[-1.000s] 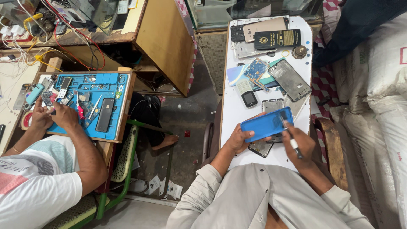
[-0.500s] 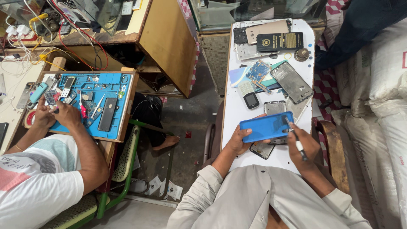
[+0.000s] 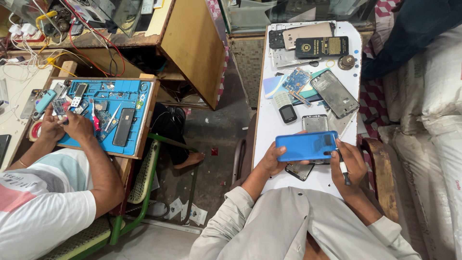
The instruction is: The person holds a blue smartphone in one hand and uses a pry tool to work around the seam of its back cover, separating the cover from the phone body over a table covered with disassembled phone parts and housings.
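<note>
Since half a second ago the blue phone has barely shifted, staying level over the near end of the white table, while the right hand has drawn in against its right edge. The left hand grasps the phone at its left end, thumb on top. The right hand is closed around a small white-handled tool, its tip at the phone's right edge, at about 3 o'clock from the phone's middle. This looks like the stage of working the tool into the seam; the next move would call for a steady left grip and light pressure. A dark phone part lies just under the phone at 6 o'clock; a circuit board sits well off at 12 o'clock
</note>
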`<state>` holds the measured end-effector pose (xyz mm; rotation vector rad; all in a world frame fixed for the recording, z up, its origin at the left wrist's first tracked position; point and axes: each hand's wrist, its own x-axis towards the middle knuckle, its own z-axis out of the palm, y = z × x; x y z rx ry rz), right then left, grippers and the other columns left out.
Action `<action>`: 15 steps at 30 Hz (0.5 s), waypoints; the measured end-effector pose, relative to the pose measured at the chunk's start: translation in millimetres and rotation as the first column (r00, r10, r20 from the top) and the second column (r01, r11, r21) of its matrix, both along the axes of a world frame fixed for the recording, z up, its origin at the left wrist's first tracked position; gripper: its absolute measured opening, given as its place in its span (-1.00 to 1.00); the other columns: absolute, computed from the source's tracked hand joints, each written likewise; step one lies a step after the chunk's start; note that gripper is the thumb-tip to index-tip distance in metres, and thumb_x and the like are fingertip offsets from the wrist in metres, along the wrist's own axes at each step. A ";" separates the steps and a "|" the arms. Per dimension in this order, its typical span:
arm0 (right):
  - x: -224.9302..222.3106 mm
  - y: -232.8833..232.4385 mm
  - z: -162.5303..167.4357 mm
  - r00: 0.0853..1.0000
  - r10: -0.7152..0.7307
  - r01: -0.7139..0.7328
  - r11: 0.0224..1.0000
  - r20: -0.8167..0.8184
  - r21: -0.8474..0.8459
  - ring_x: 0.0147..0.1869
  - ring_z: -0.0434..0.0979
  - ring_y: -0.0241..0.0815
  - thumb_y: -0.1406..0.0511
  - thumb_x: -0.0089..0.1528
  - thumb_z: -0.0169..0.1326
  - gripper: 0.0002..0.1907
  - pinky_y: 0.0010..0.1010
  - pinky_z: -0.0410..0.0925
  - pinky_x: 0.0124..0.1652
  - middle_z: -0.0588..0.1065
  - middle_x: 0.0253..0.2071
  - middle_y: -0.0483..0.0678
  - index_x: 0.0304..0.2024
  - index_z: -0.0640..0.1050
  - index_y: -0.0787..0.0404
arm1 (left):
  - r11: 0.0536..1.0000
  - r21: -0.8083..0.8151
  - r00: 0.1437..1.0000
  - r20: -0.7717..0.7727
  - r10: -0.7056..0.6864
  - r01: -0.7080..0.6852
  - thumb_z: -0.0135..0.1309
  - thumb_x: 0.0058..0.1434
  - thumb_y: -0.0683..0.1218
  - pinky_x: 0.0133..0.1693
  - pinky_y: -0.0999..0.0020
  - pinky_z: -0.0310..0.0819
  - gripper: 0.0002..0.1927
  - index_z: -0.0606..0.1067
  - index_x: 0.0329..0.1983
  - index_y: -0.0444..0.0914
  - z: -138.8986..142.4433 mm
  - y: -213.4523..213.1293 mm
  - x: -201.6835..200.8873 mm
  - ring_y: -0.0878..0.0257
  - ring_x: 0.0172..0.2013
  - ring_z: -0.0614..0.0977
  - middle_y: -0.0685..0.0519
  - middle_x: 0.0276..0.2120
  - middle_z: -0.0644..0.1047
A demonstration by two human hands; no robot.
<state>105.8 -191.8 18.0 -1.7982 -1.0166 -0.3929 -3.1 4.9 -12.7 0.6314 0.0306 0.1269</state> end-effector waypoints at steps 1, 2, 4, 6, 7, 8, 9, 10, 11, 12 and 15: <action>0.0 -1.2 -1.3 1.000 -0.001 0.001 1.000 0.001 -0.001 -0.01 0.59 0.03 0.43 0.36 0.10 -0.67 -0.26 0.46 -0.04 0.53 -0.04 0.23 0.17 0.53 0.43 | 1.000 0.001 1.000 0.015 -0.007 0.007 0.32 0.07 0.18 0.04 0.09 0.65 0.13 0.12 0.53 -0.52 -0.1 -0.1 -0.5 -0.12 0.06 0.61 -0.36 0.25 0.41; 0.1 -1.7 -2.8 1.000 -0.008 0.007 1.000 -0.005 -0.004 -0.01 0.59 0.03 0.43 0.35 0.10 -0.67 -0.26 0.46 -0.04 0.52 -0.03 0.22 0.16 0.53 0.43 | 1.000 0.003 0.999 0.030 -0.015 0.015 0.35 0.07 0.17 0.06 0.08 0.63 0.15 0.11 0.55 -0.51 0.1 -0.1 -0.9 -0.12 0.05 0.61 -0.36 0.26 0.41; 0.6 -2.0 -5.3 1.000 -0.019 0.019 1.000 -0.015 -0.011 -0.01 0.59 0.04 0.44 0.34 0.11 -0.67 -0.27 0.46 -0.05 0.52 -0.03 0.21 0.16 0.53 0.43 | 0.999 -0.018 0.998 0.050 -0.042 0.043 0.41 0.01 0.11 0.13 0.04 0.61 0.19 0.08 0.56 -0.47 1.6 0.2 -0.5 -0.08 0.14 0.58 -0.28 0.28 0.39; 1.6 -2.0 -6.4 0.999 -0.020 0.020 1.000 -0.034 -0.013 -0.03 0.59 0.02 0.44 0.34 0.11 -0.66 -0.28 0.46 -0.07 0.52 -0.03 0.21 0.16 0.54 0.42 | 0.998 -0.026 0.997 0.062 -0.053 0.055 0.45 -0.03 0.04 0.18 0.00 0.57 0.21 0.05 0.57 -0.44 3.8 -0.4 0.6 -0.05 0.22 0.54 -0.19 0.31 0.38; 1.6 -1.6 -6.5 0.999 -0.021 0.020 1.000 -0.044 -0.014 -0.04 0.59 0.01 0.44 0.34 0.12 -0.66 -0.29 0.46 -0.08 0.51 -0.03 0.21 0.17 0.54 0.42 | 0.998 -0.024 0.997 0.063 -0.052 0.054 0.46 -0.05 -0.01 0.19 -0.02 0.55 0.21 0.04 0.57 -0.43 4.8 -0.7 0.8 -0.04 0.25 0.51 -0.15 0.33 0.37; 1.3 -1.0 -6.0 0.999 -0.019 0.019 1.000 -0.030 -0.016 -0.03 0.59 0.02 0.44 0.34 0.12 -0.66 -0.28 0.46 -0.07 0.52 -0.03 0.21 0.17 0.53 0.42 | 0.998 -0.023 0.997 0.064 -0.052 0.054 0.48 -0.06 -0.05 0.21 -0.04 0.53 0.21 0.03 0.57 -0.41 5.6 -0.6 0.7 -0.03 0.28 0.49 -0.11 0.35 0.37; 0.7 -0.9 -5.1 1.000 -0.018 0.018 1.000 -0.015 -0.018 -0.01 0.59 0.03 0.45 0.34 0.12 -0.65 -0.27 0.46 -0.05 0.52 -0.02 0.20 0.18 0.53 0.42 | 0.998 -0.026 0.995 0.079 -0.056 0.059 0.47 -0.05 -0.09 0.24 -0.03 0.50 0.19 0.05 0.57 -0.36 5.9 -0.8 0.4 -0.04 0.28 0.49 -0.10 0.35 0.37; 0.2 -0.2 -3.8 1.000 -0.017 0.017 1.000 0.000 -0.019 0.00 0.59 0.03 0.45 0.34 0.12 -0.65 -0.26 0.46 -0.03 0.52 -0.02 0.20 0.19 0.53 0.41 | 0.998 -0.029 0.994 0.095 -0.060 0.063 0.46 -0.05 -0.12 0.26 -0.02 0.47 0.16 0.06 0.57 -0.31 5.7 -0.6 0.0 -0.04 0.28 0.48 -0.10 0.35 0.38; -0.5 0.8 -2.2 1.000 -0.010 0.010 1.000 0.004 -0.017 -0.01 0.59 0.03 0.45 0.33 0.12 -0.65 -0.27 0.46 -0.04 0.52 -0.03 0.20 0.18 0.53 0.41 | 0.997 -0.031 0.992 0.110 -0.064 0.068 0.45 -0.04 -0.15 0.29 -0.01 0.44 0.14 0.08 0.57 -0.26 4.9 -0.6 -0.4 -0.05 0.29 0.48 -0.10 0.34 0.38; -1.7 2.0 -0.4 1.000 -0.003 0.003 1.000 0.007 -0.017 -0.02 0.59 0.02 0.46 0.32 0.13 -0.64 -0.27 0.46 -0.06 0.52 -0.04 0.20 0.18 0.53 0.41 | 0.998 -0.018 0.994 0.095 -0.062 0.064 0.43 -0.01 -0.18 0.30 -0.05 0.43 0.07 0.12 0.53 -0.29 3.3 -0.5 -0.8 -0.06 0.29 0.48 -0.12 0.32 0.39; -4.3 3.2 7.0 0.999 0.051 -0.051 0.998 0.009 -0.028 -0.08 0.59 -0.01 0.49 0.28 0.14 -0.62 -0.30 0.45 -0.11 0.52 -0.09 0.18 0.17 0.53 0.42 | 0.999 0.040 0.997 0.065 -0.031 0.028 0.37 0.08 -0.23 0.31 -0.11 0.45 -0.12 0.21 0.43 -0.35 -3.6 -5.2 1.4 -0.06 0.28 0.50 -0.15 0.25 0.42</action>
